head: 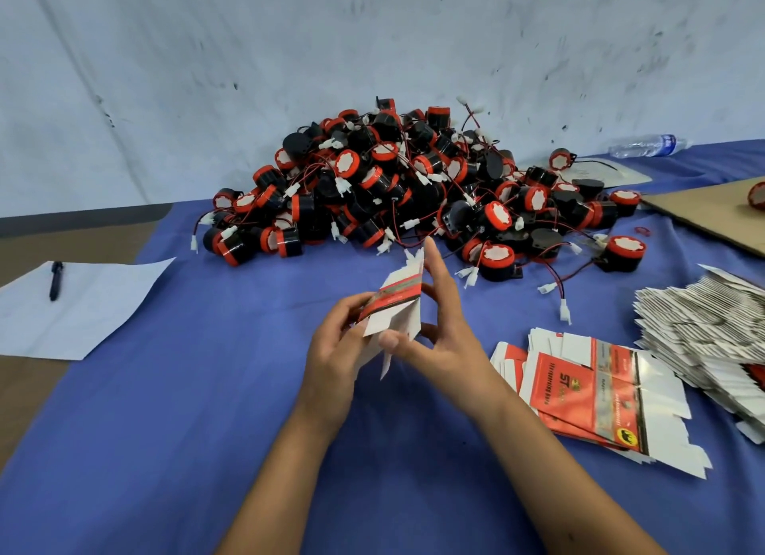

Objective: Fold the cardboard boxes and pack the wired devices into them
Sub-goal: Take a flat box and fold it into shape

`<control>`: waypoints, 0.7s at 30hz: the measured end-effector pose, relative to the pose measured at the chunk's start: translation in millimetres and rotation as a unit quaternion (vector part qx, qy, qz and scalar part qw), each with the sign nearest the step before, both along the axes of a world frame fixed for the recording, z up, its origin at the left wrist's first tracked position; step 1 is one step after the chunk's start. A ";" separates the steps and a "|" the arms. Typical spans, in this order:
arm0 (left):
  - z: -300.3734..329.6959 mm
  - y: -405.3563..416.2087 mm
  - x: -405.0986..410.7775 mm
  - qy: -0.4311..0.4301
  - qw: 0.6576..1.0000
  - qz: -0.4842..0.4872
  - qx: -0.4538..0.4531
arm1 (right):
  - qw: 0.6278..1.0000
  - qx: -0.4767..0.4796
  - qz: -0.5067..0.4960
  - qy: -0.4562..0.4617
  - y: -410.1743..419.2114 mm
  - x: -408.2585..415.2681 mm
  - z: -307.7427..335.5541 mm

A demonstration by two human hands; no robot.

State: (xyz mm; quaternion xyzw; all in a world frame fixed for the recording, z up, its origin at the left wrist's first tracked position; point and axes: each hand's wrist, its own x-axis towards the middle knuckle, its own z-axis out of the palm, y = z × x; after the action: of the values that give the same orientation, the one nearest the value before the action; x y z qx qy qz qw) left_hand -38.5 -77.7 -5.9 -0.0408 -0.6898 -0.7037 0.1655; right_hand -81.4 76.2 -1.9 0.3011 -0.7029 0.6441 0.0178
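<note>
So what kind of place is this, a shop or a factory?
Most likely a small packing workshop, not a shop. A big heap of wired devices lies on the blue-covered table, stacks of flat printed cartons wait nearby, and both hands are folding one carton.

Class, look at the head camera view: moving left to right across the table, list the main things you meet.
Black pen on a white paper sheet → left hand and right hand holding a half-folded red-and-white cardboard box → flat red-and-white box blanks → tall stack of unfolded white blanks.
</note>
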 end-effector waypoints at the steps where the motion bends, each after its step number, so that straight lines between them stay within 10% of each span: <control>1: -1.0 1.4 0.3 -0.001 1.000 -0.006 0.000 | 1.000 0.002 0.012 0.002 0.4 -1.2 -0.5; 13: 12.2 14.2 10.0 0.000 0.996 -0.038 0.084 | 0.995 0.008 -0.095 0.003 -9.3 -3.9 -15.9; 21: 1.2 19.6 3.2 -0.068 0.983 -0.099 0.143 | 0.955 -0.157 -0.033 -0.250 -14.2 -0.9 -5.4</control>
State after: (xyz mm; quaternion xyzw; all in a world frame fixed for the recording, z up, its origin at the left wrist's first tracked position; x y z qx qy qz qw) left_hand -35.3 -58.1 -4.7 -0.0367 -0.5846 -0.8088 0.0521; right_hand -82.3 62.0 -7.3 0.1004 -0.5846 0.8000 -0.0899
